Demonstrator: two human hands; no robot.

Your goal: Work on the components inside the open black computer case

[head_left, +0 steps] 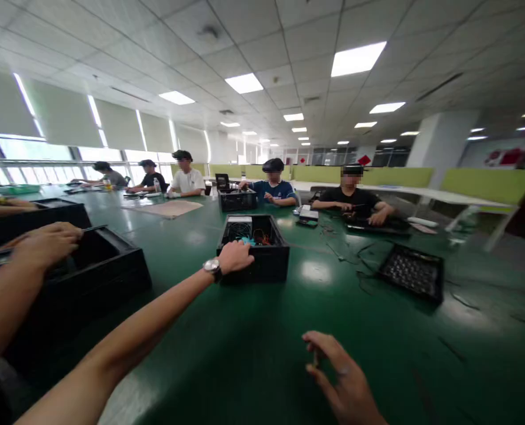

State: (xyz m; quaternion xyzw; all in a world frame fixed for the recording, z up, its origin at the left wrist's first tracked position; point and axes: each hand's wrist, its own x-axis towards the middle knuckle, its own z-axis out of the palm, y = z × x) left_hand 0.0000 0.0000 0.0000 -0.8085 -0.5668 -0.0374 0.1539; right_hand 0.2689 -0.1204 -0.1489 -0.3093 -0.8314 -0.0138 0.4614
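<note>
My left hand [235,257], at the end of an outstretched arm with a wristwatch [212,269], is closed over the near wall of a black computer case [256,264]. Inside the case are a round fan grille [238,228], a bundle of orange and dark wires [261,237] and something light blue by my fingertips. What my fingers touch inside is partly hidden. Low in the view, my right hand [339,375] hovers over the green table [262,336], thumb and fingers apart, with no held thing that I can make out.
At left, a co-worker's hand [49,245] rests on another black case [107,260]. A black tray of small parts [413,271] lies at right, with loose cables [364,277] around it. Several people work across the table, one at a third case [238,200].
</note>
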